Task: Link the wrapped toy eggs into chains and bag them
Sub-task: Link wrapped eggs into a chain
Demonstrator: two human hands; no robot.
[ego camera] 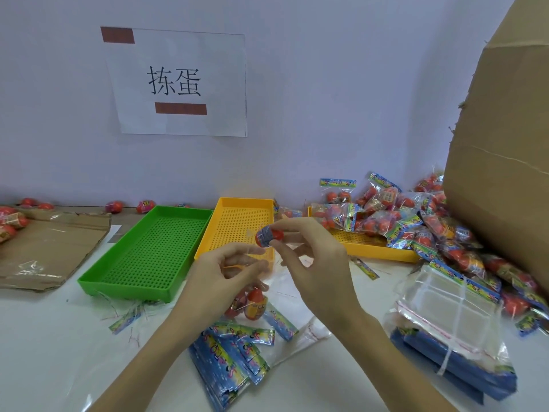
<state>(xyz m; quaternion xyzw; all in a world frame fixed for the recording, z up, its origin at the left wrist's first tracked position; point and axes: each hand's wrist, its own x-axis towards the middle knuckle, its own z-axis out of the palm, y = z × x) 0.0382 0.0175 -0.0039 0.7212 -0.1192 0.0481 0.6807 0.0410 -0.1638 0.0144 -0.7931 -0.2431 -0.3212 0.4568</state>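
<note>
your right hand [315,257] is raised above the table with the forearm rising from the lower right, wrist bent so the fingers curl back toward you. its thumb and fingertips pinch a red wrapped toy egg [267,236], which sits at the top of your fingers, in front of the yellow tray [237,203]. your left hand [225,272] comes up from the lower left, palm turned inward, fingers loosely curled with thumb and forefinger pinching the clear wrapper [267,269] just beneath the egg. more linked eggs [252,303] hang below your left fingers, above the printed header cards [228,352].
</note>
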